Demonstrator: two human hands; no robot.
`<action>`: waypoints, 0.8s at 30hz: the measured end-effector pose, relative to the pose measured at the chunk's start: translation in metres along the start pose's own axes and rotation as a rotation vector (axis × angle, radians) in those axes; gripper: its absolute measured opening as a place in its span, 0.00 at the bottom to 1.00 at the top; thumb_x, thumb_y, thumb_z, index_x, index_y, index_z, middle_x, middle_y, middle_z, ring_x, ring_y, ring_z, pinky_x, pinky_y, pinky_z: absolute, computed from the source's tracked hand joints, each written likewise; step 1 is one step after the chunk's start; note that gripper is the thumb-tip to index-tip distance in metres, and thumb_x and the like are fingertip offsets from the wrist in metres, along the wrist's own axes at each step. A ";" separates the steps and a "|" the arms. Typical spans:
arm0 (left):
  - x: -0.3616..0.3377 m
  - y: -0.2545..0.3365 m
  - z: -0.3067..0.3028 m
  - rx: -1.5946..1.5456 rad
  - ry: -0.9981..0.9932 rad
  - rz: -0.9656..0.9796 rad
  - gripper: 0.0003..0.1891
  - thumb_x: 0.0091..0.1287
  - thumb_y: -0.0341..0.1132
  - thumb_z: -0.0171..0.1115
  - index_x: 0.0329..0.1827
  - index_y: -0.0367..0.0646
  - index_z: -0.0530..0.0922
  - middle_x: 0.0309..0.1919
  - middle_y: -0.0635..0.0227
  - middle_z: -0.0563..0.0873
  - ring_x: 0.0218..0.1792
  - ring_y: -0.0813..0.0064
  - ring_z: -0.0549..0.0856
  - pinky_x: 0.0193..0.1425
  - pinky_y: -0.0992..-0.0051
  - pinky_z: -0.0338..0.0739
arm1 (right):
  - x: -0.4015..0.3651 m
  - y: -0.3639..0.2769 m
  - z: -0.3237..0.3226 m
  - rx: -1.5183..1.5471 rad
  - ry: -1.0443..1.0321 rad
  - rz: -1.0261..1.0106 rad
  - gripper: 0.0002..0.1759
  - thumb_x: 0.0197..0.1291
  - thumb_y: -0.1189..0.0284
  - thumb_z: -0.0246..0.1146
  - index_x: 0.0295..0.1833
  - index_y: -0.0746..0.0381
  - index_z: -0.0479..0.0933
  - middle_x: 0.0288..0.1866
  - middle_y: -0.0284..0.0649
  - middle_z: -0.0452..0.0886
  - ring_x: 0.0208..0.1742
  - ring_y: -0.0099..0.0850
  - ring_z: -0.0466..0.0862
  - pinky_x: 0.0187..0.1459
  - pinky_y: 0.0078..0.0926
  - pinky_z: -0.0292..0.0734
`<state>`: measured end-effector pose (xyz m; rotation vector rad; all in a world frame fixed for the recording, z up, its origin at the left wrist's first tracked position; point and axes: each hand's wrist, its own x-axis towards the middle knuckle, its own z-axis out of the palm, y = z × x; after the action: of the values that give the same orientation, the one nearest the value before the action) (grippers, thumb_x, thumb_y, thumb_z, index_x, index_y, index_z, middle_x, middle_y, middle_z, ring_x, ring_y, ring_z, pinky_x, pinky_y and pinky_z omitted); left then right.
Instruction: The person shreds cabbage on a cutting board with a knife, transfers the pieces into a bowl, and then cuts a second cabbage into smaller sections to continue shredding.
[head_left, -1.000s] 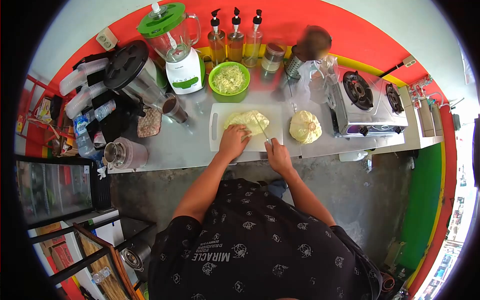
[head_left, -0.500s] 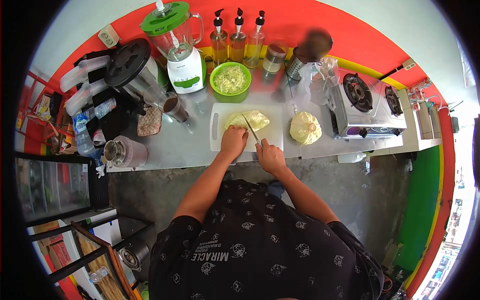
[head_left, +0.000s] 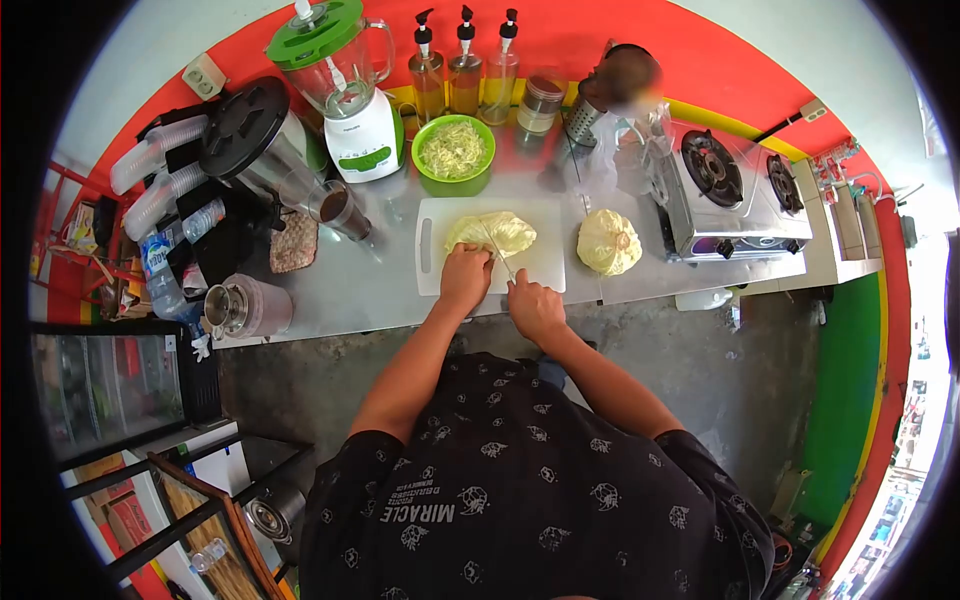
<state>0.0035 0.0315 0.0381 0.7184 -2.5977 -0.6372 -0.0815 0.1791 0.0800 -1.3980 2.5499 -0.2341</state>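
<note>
A piece of pale green cabbage (head_left: 515, 231) lies on a white cutting board (head_left: 548, 262). The curled fingers of my left hand (head_left: 467, 277) hold it down at its near left side. In my right hand (head_left: 537, 308) is a knife (head_left: 502, 255), gripped by the handle at the board's near edge. Its blade slants forward and left across the cabbage piece, close to my left fingertips. A whole cabbage (head_left: 609, 242) sits on the counter just right of the board. Behind the board stands a green bowl (head_left: 456, 187) heaped with shredded cabbage (head_left: 452, 150).
A blender (head_left: 361, 140) and several pump bottles (head_left: 465, 85) line the back of the steel counter (head_left: 370, 290). To the right is a gas stove (head_left: 735, 200). At left stand a dark-filled cup (head_left: 343, 212), a pinkish container (head_left: 262, 305) and a water bottle (head_left: 165, 275).
The camera view has shifted slightly, so the counter appears a little higher. Both hands stay at the cabbage piece, the knife blade still across it with only a slight movement.
</note>
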 end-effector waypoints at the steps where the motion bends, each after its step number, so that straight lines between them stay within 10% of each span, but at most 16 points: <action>1: 0.000 0.000 0.001 -0.003 0.026 -0.002 0.10 0.70 0.35 0.64 0.43 0.37 0.88 0.41 0.52 0.91 0.54 0.52 0.85 0.58 0.58 0.81 | 0.002 -0.001 0.001 -0.022 -0.015 0.001 0.16 0.76 0.59 0.56 0.46 0.62 0.71 0.27 0.52 0.87 0.30 0.53 0.90 0.34 0.50 0.86; 24: -0.007 0.004 -0.001 -0.074 -0.051 -0.125 0.11 0.73 0.36 0.59 0.48 0.40 0.87 0.59 0.43 0.86 0.50 0.47 0.89 0.52 0.54 0.85 | 0.030 0.001 0.021 0.040 -0.122 0.049 0.17 0.79 0.58 0.52 0.51 0.63 0.69 0.34 0.55 0.89 0.38 0.55 0.90 0.44 0.53 0.84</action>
<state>0.0081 0.0382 0.0399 0.8570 -2.5749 -0.7949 -0.0921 0.1534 0.0563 -1.2919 2.4632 -0.1841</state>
